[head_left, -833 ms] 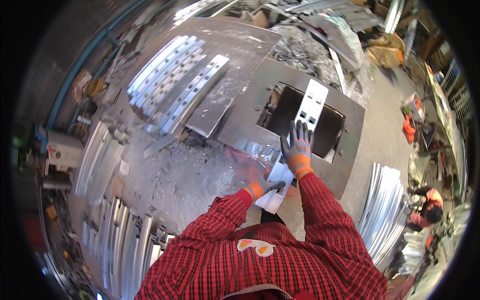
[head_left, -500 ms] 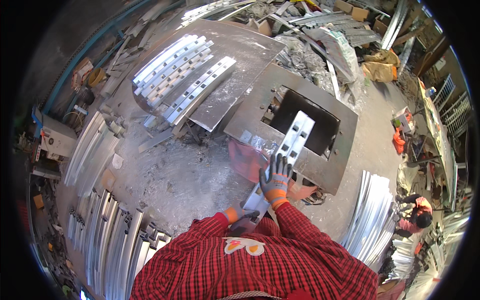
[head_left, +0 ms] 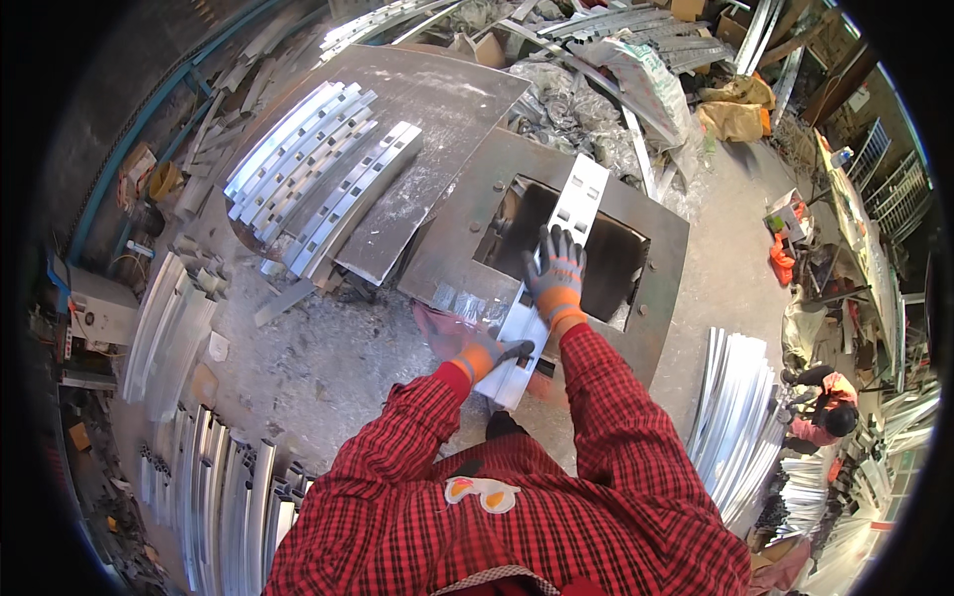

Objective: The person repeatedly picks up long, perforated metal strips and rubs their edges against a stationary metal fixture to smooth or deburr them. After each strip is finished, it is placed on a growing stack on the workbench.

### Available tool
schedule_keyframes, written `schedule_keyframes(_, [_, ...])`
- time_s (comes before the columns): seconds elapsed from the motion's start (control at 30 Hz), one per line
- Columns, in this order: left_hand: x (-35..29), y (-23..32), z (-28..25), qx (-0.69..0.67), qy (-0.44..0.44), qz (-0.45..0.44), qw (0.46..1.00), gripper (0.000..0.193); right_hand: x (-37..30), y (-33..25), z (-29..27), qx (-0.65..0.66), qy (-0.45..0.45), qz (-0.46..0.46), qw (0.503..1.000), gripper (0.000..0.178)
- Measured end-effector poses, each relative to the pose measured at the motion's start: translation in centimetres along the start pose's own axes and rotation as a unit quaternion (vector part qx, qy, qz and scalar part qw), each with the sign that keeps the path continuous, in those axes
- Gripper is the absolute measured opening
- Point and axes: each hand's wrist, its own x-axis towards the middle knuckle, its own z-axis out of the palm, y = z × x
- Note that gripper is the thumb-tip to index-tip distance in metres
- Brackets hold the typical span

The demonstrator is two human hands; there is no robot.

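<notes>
left grey-orange gloved hand gripping silvery square-holed metal channel (head_left: 514, 343) | matching right gloved hand (head_left: 556, 282) kinda flat, open on top | grey steel plate (head_left: 452, 238) underneath

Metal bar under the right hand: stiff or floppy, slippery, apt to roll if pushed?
The metal bar is probably stiff: it looks straight where it extends over the dark opening. Its shiny, smooth-looking surface suggests it could slide easily. Its flat faces make rolling unlikely.

Metal bar (head_left: 522, 323) partly covered
Its middle is hidden beneath the right hand (head_left: 558, 280); below and left of the left hand (head_left: 484, 356), metal tubes (head_left: 258, 487) are cut off at the lower edge.
</notes>
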Motion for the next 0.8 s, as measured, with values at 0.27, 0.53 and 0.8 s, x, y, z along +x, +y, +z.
schedule_keyframes(0.27, [5.2, 3.7, -1.0, -0.006, -0.001, -0.032, 0.999, 0.074, 5.3, 2.3, 0.9, 0.01, 0.006, 0.012, 1.0, 0.065])
schedule_keyframes(0.53, [-5.0, -0.2, -4.3, -0.054, -0.042, 0.05, 0.996, 0.074, -3.1, -4.6, 0.9, 0.014, 0.029, 0.029, 0.999, 0.063])
schedule_keyframes(0.8, [-15.5, -6.9, -13.5, -0.015, -0.135, -0.003, 0.991, 0.083, -12.9, -15.7, 3.1, -0.013, 0.03, 0.061, 0.998, 0.065])
